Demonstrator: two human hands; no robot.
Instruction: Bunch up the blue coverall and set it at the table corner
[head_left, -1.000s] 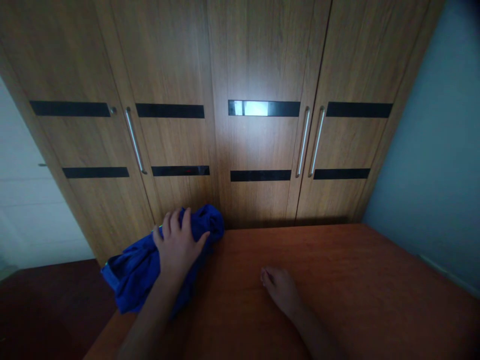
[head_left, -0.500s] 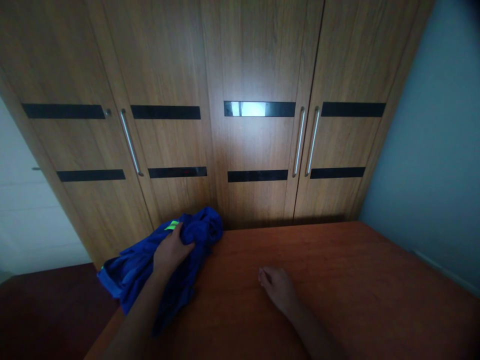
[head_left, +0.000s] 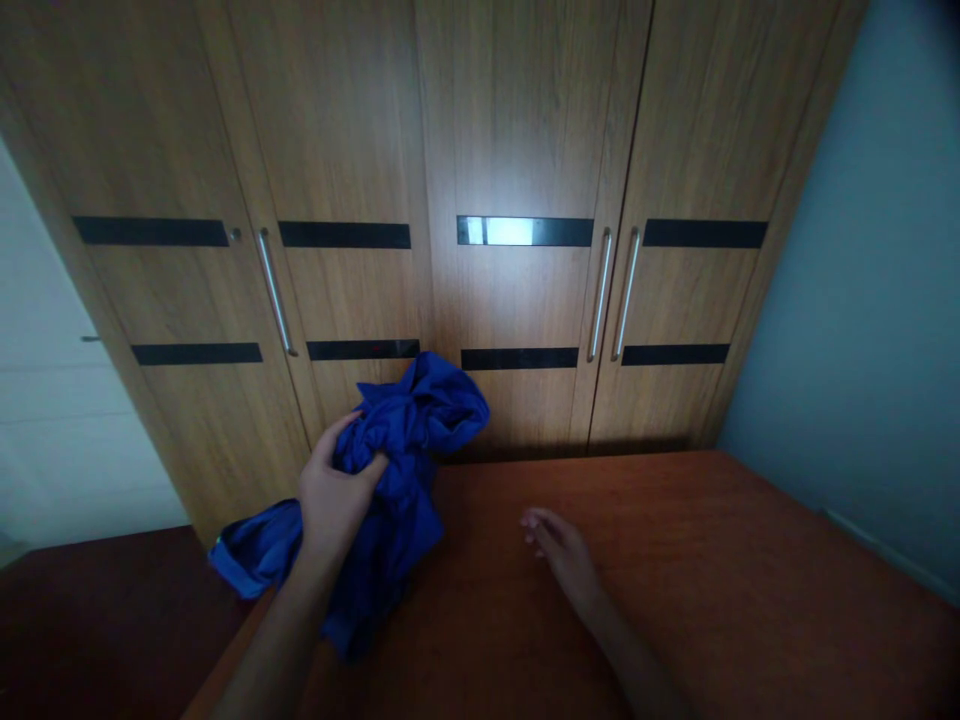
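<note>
A crumpled blue garment (head_left: 409,430) is bunched up in my left hand (head_left: 334,490), whose thumb and fingers close around its cloth. The upper bunch is lifted in front of the cupboard doors. Lower folds hang down over the left part of the reddish-brown table (head_left: 675,560), and one end spreads out past the table's left edge. My right hand (head_left: 562,555) is over the middle of the table, to the right of the garment and apart from it. Its fingers are loosely curled, a little apart, with nothing visible in them.
Behind the table stands a wooden wardrobe (head_left: 517,300) with black strips and metal handles (head_left: 598,295). A blue-grey wall (head_left: 847,350) borders the right side. To the left are a white panelled surface (head_left: 67,440) and a dark red surface (head_left: 97,620).
My left hand has raised the bunched garment and shifted it slightly right; its bright yellow-green stripe no longer shows. The right hand's fingers have loosened a little.
</note>
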